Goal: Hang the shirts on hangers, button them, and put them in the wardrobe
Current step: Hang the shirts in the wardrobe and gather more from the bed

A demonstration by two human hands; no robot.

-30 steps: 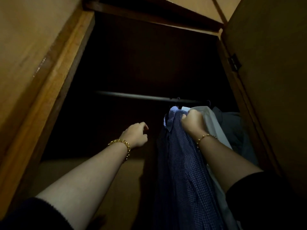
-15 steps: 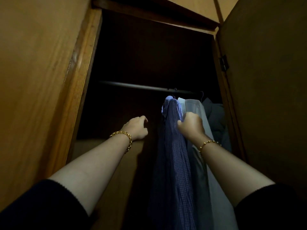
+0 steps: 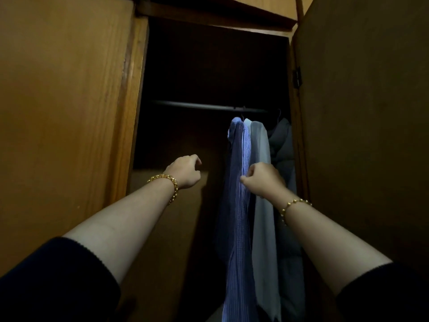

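A blue checked shirt [image 3: 236,228] hangs from the dark rail [image 3: 197,105] inside the open wardrobe. A pale grey-white shirt [image 3: 263,228] hangs right beside it, and a dark grey garment [image 3: 282,145] hangs further right. My right hand [image 3: 263,180] grips the blue shirt's front edge about a third of the way down, fingers curled into the cloth. Left of the shirts, my left hand [image 3: 184,170] hovers in the air with loosely curled fingers and holds nothing. The hangers are mostly hidden by the collars.
The wardrobe's left wooden door [image 3: 65,112] and right wooden door [image 3: 362,112] stand open on either side of my arms. The left part of the rail carries no clothes. A brown panel [image 3: 167,217] sits low inside, under my left hand.
My right hand has slid down from the blue shirt's collar to its front edge. The shirt now hangs straight from the rail. My left hand has stayed in about the same spot.
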